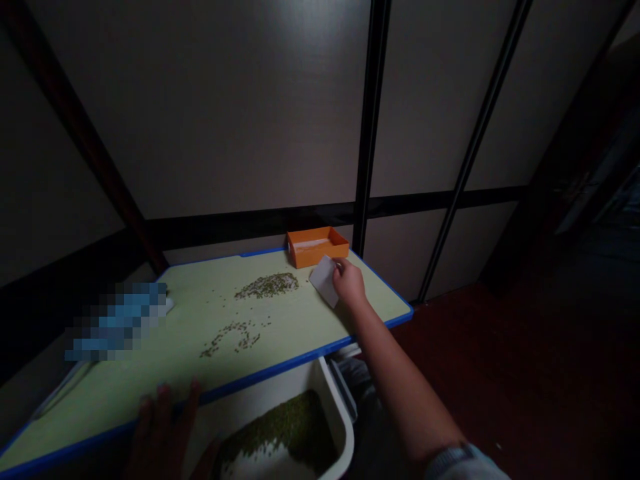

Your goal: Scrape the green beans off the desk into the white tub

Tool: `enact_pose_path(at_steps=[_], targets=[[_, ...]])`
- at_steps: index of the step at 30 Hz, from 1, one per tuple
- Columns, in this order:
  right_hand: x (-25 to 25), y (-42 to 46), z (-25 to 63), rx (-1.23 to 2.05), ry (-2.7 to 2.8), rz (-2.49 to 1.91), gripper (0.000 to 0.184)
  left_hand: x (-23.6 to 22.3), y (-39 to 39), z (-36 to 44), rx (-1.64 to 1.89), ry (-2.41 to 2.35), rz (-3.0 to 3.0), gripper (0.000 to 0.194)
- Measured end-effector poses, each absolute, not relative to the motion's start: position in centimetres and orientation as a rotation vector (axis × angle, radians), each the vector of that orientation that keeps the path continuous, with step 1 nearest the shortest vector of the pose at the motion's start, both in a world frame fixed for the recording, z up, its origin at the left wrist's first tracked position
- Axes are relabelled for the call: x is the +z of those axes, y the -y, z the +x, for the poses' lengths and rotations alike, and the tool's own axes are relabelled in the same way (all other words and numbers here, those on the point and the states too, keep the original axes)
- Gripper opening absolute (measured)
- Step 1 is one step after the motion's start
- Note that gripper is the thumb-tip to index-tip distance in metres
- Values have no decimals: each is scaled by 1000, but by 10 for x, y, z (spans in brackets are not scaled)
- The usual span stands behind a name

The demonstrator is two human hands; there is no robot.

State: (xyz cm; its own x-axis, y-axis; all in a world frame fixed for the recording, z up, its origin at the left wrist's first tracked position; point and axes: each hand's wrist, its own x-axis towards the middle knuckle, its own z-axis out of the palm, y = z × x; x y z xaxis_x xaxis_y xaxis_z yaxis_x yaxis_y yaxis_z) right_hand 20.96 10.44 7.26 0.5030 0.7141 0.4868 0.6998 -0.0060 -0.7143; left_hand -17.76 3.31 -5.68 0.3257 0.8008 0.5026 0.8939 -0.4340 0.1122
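Note:
My right hand [349, 282] reaches out over the far right part of a pale green table [150, 373] with a blue edge and pinches a small white card [324, 280] that stands on the tabletop. Left of the card lies a pile of small green beans [267, 285]; a thinner scatter of beans [233, 337] lies nearer to me. My left hand [165, 427] rests on the table's near edge with fingers spread, and touches the rim of a white tub [335, 407] holding more green beans [295, 427] below the table.
An orange tray [317, 247] sits at the table's far edge, just behind the card. A blurred blue object [117, 320] lies on the left side of the table. Grey wall panels with dark frames stand behind; dark floor lies to the right.

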Motion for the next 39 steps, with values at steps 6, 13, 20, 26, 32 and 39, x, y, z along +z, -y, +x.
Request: enact_pose_path(at_steps=[6, 13, 20, 26, 32, 39], targets=[[71, -103, 210, 36, 1212, -1695, 33, -52, -28, -174, -735, 1621, -2431, 64], [71, -102, 210, 40, 1230, -1675, 34, -51, -25, -169, -751, 1669, -2424, 67], [70, -100, 213, 28, 1195, -1701, 35, -47, -25, -172, -724, 1720, -2472, 68], [68, -104, 214, 31, 1212, -1684, 36, -48, -25, -171, -778, 1705, -2468, 65], [66, -110, 213, 65, 1260, -1617, 35, -39, -17, -161, -873, 1783, -2432, 67], [62, -115, 217, 151, 1283, -1503, 33, -31, -13, -156, -886, 1805, -2458, 69]])
